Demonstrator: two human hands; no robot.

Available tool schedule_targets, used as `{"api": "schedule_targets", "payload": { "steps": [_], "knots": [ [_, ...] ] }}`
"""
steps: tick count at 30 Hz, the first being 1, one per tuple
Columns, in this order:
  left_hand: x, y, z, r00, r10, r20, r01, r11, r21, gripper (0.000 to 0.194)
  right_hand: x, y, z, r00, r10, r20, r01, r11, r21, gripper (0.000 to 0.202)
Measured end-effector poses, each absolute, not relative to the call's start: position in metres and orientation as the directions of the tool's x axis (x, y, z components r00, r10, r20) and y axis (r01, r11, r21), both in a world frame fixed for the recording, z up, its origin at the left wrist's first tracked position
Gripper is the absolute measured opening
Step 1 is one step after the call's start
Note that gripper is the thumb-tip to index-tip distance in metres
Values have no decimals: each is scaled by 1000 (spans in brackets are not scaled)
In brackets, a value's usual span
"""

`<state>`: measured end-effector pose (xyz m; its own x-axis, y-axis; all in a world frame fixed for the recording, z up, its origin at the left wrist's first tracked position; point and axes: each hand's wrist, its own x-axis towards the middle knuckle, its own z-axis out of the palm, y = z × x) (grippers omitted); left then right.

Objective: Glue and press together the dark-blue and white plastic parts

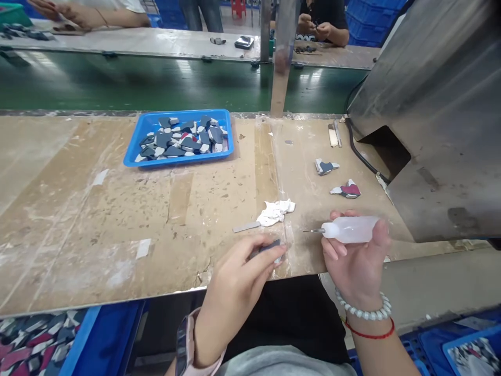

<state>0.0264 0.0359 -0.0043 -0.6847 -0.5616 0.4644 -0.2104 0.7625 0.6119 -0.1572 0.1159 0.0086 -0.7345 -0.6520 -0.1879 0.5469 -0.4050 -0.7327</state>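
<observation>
My right hand (358, 258) holds a small translucent squeeze bottle (350, 230) lying sideways, its thin metal needle tip pointing left over the worn bench (117, 219). My left hand (238, 279) pinches a small dark grey piece (270, 246) against the bench near its front edge, a little left of the needle tip. A white crumpled rag (275, 212) and a flat metal blade (246, 227) lie just beyond my left hand.
A blue tray (151, 123) of several grey, white and red pieces sits at the back left. Two loose pieces (325, 166) (346, 190) lie at right beside a large metal housing (438, 115). Other people's hands (313, 26) work across the green conveyor (156, 83). Blue bins stand under the bench.
</observation>
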Motion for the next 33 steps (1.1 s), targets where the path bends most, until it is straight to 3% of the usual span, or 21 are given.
{"api": "schedule_targets", "payload": {
  "steps": [6,15,25,33],
  "knots": [
    [35,38,3,-757,-468,457,-151,804,575,25,-158,114,10,-715,-671,-197,570,-397,-720,39],
    [40,41,10,-739,-558,377,-213,725,655,21,-163,113,11,-671,-710,-214,608,-362,-707,37],
    [33,17,42,-903,-243,354,-130,940,314,20,-163,114,11,-668,-716,-204,601,-357,-715,36],
    [39,5,44,-913,-136,385,-61,978,200,16,-153,119,11,-737,-664,-128,440,-326,-837,32]
  ]
}}
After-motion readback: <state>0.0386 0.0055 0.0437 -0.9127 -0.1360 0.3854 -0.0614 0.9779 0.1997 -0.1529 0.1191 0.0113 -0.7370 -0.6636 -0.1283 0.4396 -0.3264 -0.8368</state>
